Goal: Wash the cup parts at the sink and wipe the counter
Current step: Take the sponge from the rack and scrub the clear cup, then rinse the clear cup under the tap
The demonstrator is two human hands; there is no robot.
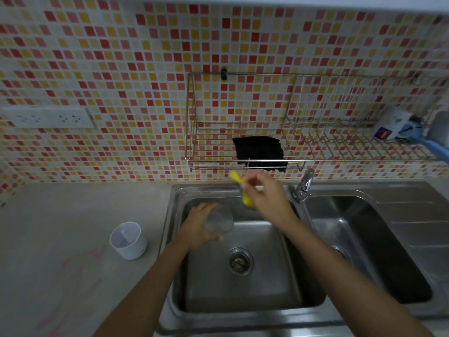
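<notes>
My left hand (198,226) grips a clear cup part (220,221) over the left basin of the steel sink (298,310). My right hand (263,192) is raised above the basin's back edge and holds a yellow brush (237,180); its yellow lower end (247,200) shows below my fingers. A white cup part (128,240) with a central stem stands upright on the grey counter (73,215), left of the sink. Pink smears (80,266) mark the counter in front of it.
The faucet (303,186) stands between the two basins. A wire rack (243,164) on the tiled wall holds a black cloth (258,152); a carton and a blue brush (398,128) sit at its right end. A socket strip (48,117) is on the left wall.
</notes>
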